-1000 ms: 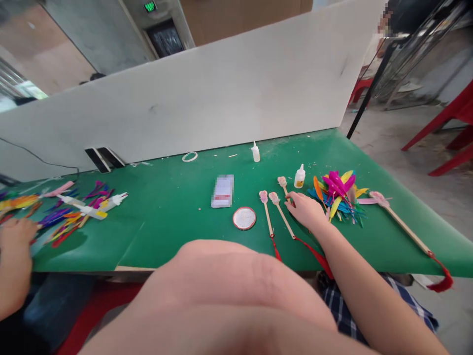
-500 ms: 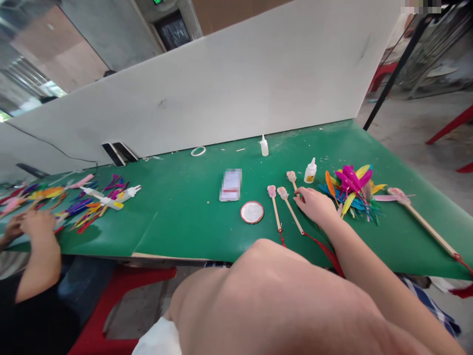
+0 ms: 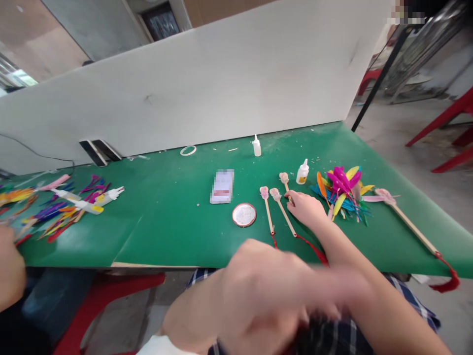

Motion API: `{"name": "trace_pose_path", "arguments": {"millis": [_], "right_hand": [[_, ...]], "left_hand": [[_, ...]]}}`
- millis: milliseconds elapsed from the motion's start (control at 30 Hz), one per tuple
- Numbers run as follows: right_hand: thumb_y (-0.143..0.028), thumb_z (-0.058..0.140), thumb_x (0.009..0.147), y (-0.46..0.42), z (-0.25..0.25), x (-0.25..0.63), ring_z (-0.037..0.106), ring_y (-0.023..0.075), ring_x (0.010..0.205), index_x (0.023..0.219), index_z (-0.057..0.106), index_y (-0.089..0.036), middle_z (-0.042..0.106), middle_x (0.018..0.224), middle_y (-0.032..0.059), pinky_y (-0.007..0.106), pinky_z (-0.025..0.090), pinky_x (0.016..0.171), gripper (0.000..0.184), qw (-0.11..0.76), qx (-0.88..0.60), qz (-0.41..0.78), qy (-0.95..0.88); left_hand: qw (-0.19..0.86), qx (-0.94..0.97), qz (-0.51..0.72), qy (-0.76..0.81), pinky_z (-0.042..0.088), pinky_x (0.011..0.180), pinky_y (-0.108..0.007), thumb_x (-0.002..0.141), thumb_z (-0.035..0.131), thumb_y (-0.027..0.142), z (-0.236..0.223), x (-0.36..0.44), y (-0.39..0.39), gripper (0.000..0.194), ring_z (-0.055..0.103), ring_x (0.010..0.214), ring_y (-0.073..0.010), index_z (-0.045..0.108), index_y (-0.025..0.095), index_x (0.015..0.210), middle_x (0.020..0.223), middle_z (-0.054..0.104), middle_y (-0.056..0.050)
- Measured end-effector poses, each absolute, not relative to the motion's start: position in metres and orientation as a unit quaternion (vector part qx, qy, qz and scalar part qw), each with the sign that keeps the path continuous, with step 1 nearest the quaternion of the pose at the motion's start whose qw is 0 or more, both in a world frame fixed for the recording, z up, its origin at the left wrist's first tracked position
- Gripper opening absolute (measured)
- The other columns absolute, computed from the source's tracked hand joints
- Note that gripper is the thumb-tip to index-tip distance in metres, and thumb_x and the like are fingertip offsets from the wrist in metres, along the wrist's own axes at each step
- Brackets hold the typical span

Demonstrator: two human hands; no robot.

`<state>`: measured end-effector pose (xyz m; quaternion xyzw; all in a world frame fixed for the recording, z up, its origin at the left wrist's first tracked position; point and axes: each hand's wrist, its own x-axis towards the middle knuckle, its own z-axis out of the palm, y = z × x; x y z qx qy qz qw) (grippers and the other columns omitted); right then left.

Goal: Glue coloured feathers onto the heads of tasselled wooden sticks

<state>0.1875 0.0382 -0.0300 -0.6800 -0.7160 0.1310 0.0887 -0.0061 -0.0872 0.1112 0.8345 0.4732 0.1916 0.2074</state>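
My right hand (image 3: 307, 208) rests low over the green table, its fingertips closed on a short wooden stick with a pale pink flower-like head (image 3: 283, 178). The stick's lower part is hidden under the hand. Just to its left lie two similar sticks, one with a pink head (image 3: 263, 193) and one with a paler head (image 3: 275, 194), both with red cords. My left hand (image 3: 264, 291) is close to the camera, in front of the table edge, smeared by motion. Whether it holds anything does not show.
Beside my right hand are a white glue bottle (image 3: 302, 172), a pile of coloured feathers (image 3: 342, 187) and a longer stick (image 3: 414, 228). A phone (image 3: 222, 186), a round white lid (image 3: 244, 215) and another bottle (image 3: 256, 146) stand mid-table. A co-worker's arm (image 3: 10, 266) is at far left.
My left hand has come into sight in the foreground, where the arm filled the view before. The view has shifted slightly right. My right hand stays at the same stick.
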Motion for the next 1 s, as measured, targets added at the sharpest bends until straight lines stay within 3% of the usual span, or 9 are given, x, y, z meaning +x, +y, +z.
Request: {"name": "trace_pose_path", "arguments": {"millis": [67,100,267,467,1000], "right_hand": [[-0.022,0.040,0.079,0.037,-0.028,0.188,0.060,0.0173,0.078,0.104,0.055,-0.024,0.065,0.095,0.0038,0.025,0.035,0.059,0.030,0.110,-0.678,0.122,-0.717],[-0.022,0.041,0.078,0.037,-0.027,0.189,0.059,0.0169,0.077,0.104,0.056,-0.024,0.065,0.093,0.0037,0.024,0.035,0.058,0.030,0.124,-0.678,0.113,-0.716],[-0.019,0.044,0.073,0.040,-0.022,0.195,0.055,0.0140,0.067,0.104,0.056,-0.022,0.062,0.074,0.0007,0.022,0.035,0.059,0.033,0.204,-0.673,0.128,-0.699],[-0.021,0.044,0.074,0.041,-0.024,0.198,0.053,0.0124,0.059,0.109,0.051,-0.023,0.052,0.060,-0.0039,0.021,0.034,0.057,0.036,0.260,-0.667,0.197,-0.669],[-0.039,0.047,0.081,0.037,-0.022,0.200,0.058,0.0168,0.072,0.106,0.054,-0.027,0.064,0.087,0.0021,0.025,0.033,0.055,0.028,0.073,-0.700,0.158,-0.693]], "left_hand": [[0.199,0.850,0.217,0.437,0.048,0.060,-0.028,0.089,0.022,0.034,0.090,0.004,-0.052,0.042,0.059,0.059,-0.0128,0.040,0.034,0.128,0.071,0.066,0.001],[0.177,0.846,0.204,0.459,0.047,0.062,-0.027,0.090,0.024,0.033,0.076,0.010,-0.036,0.043,0.059,0.061,-0.0124,0.034,0.031,0.132,0.075,0.066,0.001],[0.040,0.803,0.041,0.593,0.043,0.058,-0.026,0.089,0.031,0.038,0.015,0.029,0.009,0.043,0.061,0.061,-0.0169,0.037,0.024,0.129,0.067,0.064,-0.003],[0.043,0.802,-0.028,0.595,0.044,0.059,-0.028,0.089,0.029,0.041,-0.009,0.034,0.009,0.044,0.064,0.067,-0.0221,0.033,0.024,0.130,0.075,0.066,-0.006],[0.070,0.822,-0.049,0.564,0.046,0.059,-0.030,0.084,0.035,0.019,-0.019,0.033,0.012,0.047,0.064,0.073,-0.0234,0.032,0.023,0.130,0.081,0.067,-0.007]]}}
